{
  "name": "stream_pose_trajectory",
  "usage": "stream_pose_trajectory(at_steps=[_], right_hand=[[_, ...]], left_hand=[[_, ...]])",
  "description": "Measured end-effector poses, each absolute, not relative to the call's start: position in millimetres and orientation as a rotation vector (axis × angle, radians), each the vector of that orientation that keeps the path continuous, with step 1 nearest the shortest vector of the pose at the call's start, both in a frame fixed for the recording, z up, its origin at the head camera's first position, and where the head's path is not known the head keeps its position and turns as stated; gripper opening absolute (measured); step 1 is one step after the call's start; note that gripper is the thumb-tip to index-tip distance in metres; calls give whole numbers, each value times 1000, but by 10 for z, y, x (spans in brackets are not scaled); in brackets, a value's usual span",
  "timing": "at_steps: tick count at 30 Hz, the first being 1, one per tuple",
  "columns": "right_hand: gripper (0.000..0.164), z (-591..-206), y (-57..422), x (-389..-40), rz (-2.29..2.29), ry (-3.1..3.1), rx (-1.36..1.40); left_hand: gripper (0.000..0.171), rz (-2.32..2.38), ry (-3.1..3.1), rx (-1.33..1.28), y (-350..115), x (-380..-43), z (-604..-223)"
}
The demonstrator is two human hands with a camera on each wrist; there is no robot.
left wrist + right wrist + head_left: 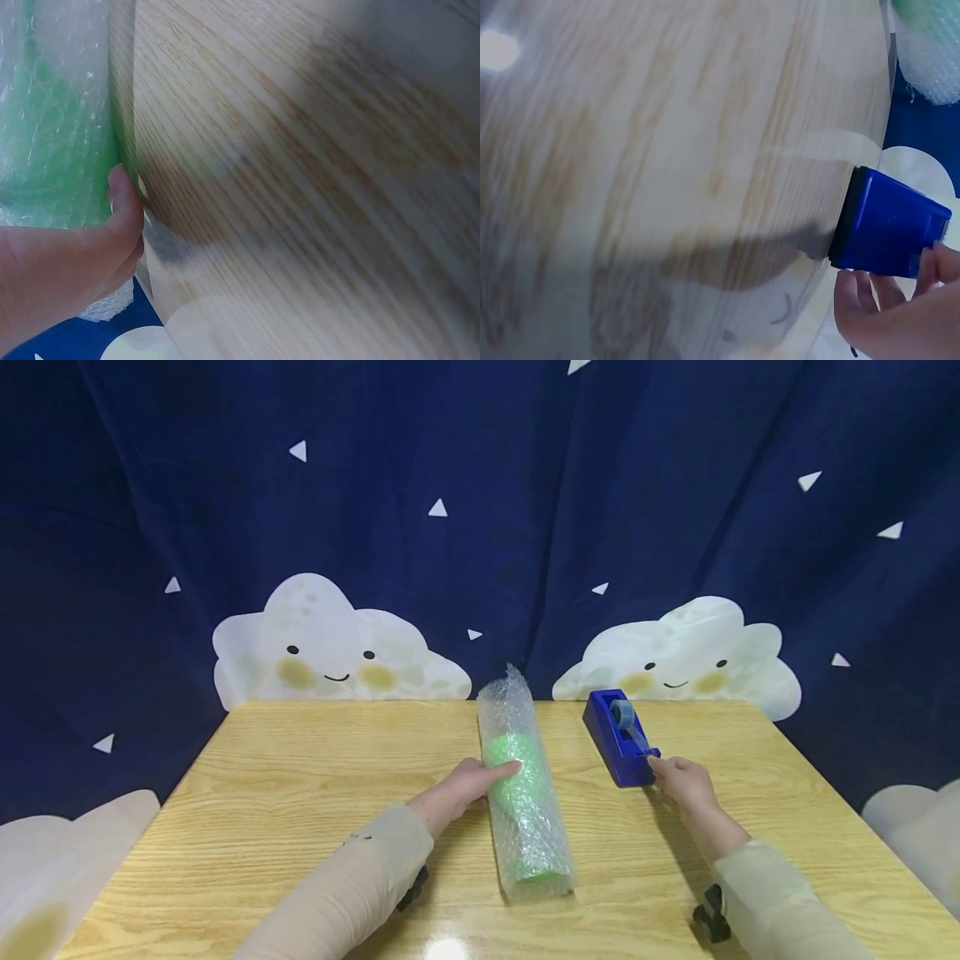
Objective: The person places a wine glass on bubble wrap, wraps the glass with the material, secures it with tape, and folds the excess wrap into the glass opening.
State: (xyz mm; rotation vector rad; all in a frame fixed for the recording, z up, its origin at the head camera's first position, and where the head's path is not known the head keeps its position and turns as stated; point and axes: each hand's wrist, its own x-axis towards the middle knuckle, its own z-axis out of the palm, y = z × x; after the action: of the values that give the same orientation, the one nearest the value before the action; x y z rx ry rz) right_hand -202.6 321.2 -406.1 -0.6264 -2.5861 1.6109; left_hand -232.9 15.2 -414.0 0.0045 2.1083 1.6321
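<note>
A long bundle in clear bubble wrap (536, 827), with something green inside, lies lengthwise on the table, its far end twisted to a point. My left hand (474, 781) grips its left side, one digit stretched across the top and the others at the side; in the left wrist view the hand (82, 255) is against the green part. To the right stands a blue tape dispenser (611, 743) holding a roll of clear tape (622, 714). At its front edge my right hand (686, 785) pinches the tape's end, and a strip runs back to the roll.
The light wooden table (337, 760) extends to both sides of the bundle. Behind it hangs a dark blue curtain (487, 468) printed with smiling clouds and white triangles. Each wrist carries a small black camera mount, such as the right one (712, 914).
</note>
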Motion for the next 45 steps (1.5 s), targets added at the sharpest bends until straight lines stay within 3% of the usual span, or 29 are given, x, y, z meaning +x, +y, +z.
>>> stream_pose_trajectory(at_steps=[45], right_hand=[[39,-4050,3331,-2084,1297,-2764,-412]], left_hand=[[75,1687,2059,3,185,-2330,-4148]])
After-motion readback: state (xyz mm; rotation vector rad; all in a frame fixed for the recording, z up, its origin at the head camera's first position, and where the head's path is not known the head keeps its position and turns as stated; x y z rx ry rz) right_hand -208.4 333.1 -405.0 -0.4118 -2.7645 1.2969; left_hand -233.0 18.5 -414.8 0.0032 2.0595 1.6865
